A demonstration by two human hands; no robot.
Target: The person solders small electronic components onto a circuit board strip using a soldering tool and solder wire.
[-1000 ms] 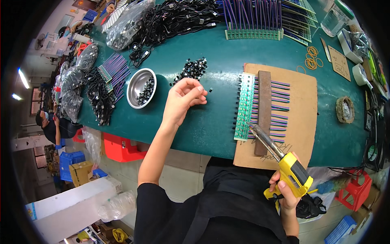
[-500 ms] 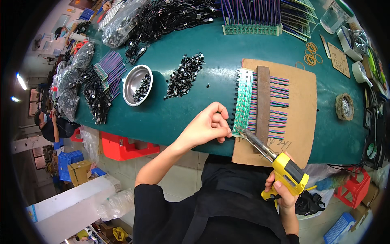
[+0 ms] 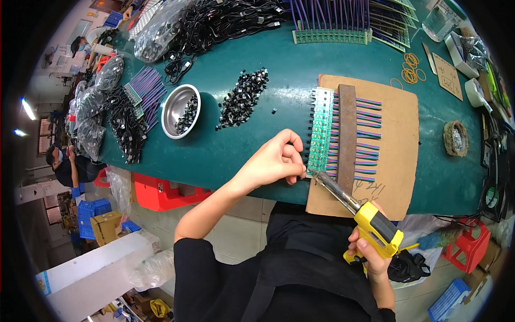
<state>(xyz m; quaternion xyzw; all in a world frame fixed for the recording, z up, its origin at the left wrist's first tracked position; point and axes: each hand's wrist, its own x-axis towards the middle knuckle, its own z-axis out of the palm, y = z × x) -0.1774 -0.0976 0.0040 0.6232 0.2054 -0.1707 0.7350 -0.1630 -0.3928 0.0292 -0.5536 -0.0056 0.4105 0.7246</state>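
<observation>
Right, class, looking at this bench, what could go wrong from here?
Burn: the left hand is close to the tip of the yellow soldering gun in the right hand; if it is hot, a slip could burn the fingers.
Shift: the brown bar lies across the coloured wires; a knock might move them.
Scorch: the cardboard lies beneath, so a straying hot tip might mark it.

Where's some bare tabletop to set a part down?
Green tabletop lies bare between the silver metal bowl and the left hand, and between the brown cardboard sheet and the far row of green circuit boards with purple wires. Crowded: the far side under black cables, and the white-and-green circuit-board panel, where the left hand and yellow soldering gun converge.
</observation>
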